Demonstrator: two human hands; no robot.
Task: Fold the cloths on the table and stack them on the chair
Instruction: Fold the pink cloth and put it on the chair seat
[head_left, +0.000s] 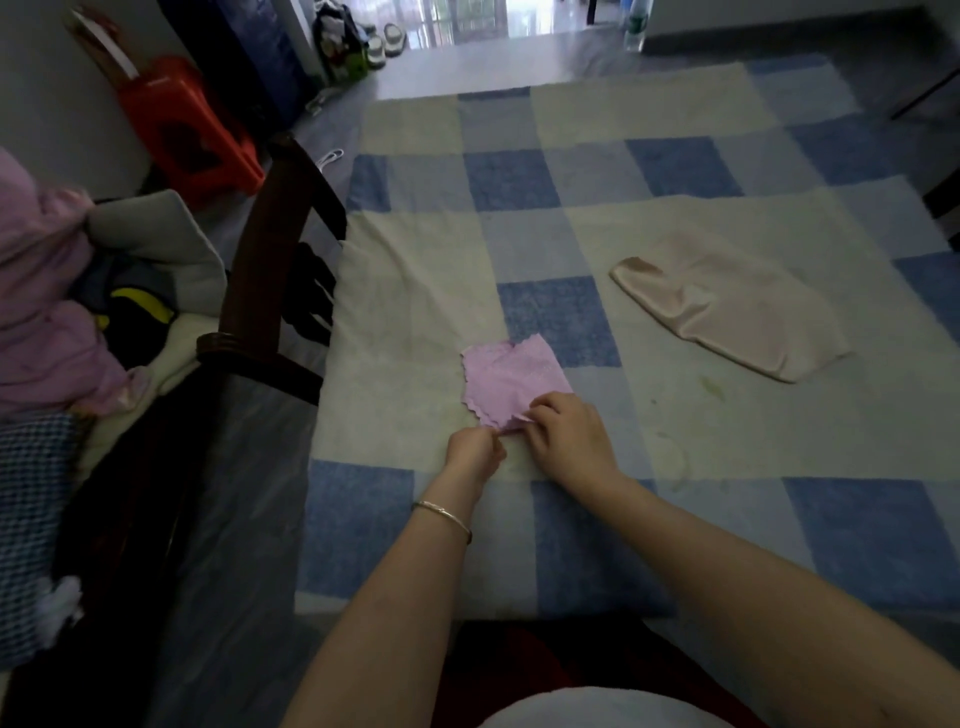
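Observation:
A small pink cloth (511, 376) with wavy edges lies flat on the table, which is covered by a blue and cream checked blanket (675, 467). My left hand (475, 452) pinches its near edge. My right hand (569, 431) grips the near right corner, fingers curled on the fabric. A pale peach cloth (727, 317) lies folded farther right, apart from both hands. The dark wooden chair (280, 234) stands at the table's left side, its seat piled with clothes.
The chair holds pink, grey and dark garments (67, 291). A red plastic stool (187, 124) stands on the floor behind it. Shoes and bags (358, 41) sit near the far doorway, a bottle (636, 26) at the back right.

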